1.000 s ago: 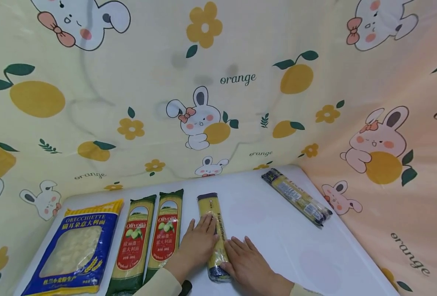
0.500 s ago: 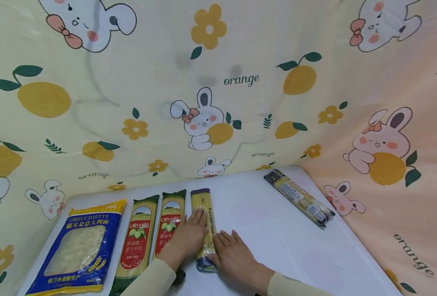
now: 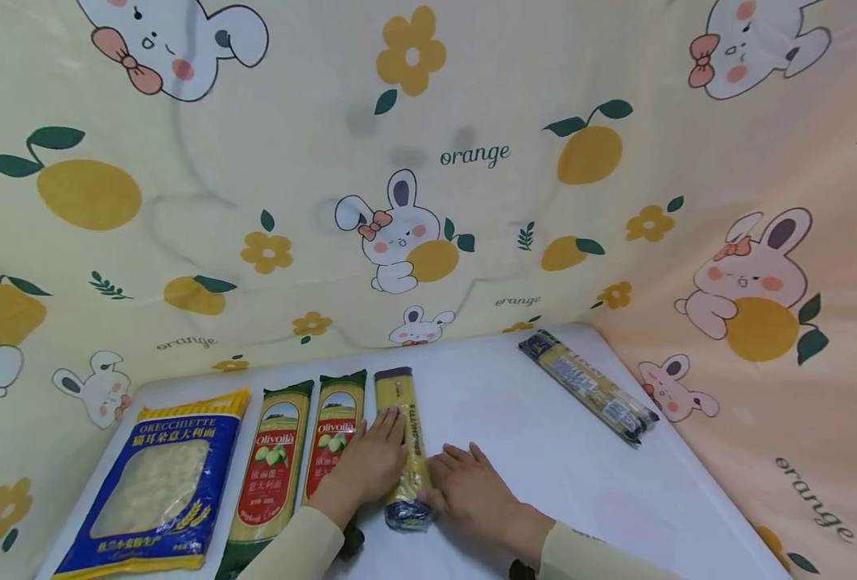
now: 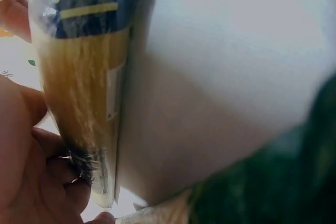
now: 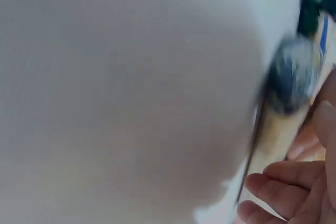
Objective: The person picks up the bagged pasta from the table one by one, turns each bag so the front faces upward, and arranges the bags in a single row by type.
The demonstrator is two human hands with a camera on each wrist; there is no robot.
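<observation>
A yellow spaghetti packet point(image 3: 395, 391) with dark ends lies lengthwise on the white table. My left hand point(image 3: 376, 461) rests on its left side and top, fingers straight and pointing away from me. To the packet's right lies my right hand point(image 3: 475, 495), fingers extended, its thumb close to the near end. In the left wrist view the packet point(image 4: 86, 77) shows its dark blue end, with fingers along its left edge. The right wrist view has the packet point(image 5: 275, 129) blurred beside the right fingers. Left of it are two green-and-red Olivoilà spaghetti packets point(image 3: 278, 451), one partly behind my left hand.
A blue-and-yellow orecchiette bag point(image 3: 156, 483) lies at the far left of the row. Another dark-ended pasta packet point(image 3: 588, 387) lies slanted near the table's right edge. A patterned cloth point(image 3: 291, 177) rises behind the table point(image 3: 537, 451) and along its right side.
Both hands have shifted the spaghetti packet left, closer to the Olivoilà packets, and straightened it somewhat. Over the last half second my right hand has moved slightly right.
</observation>
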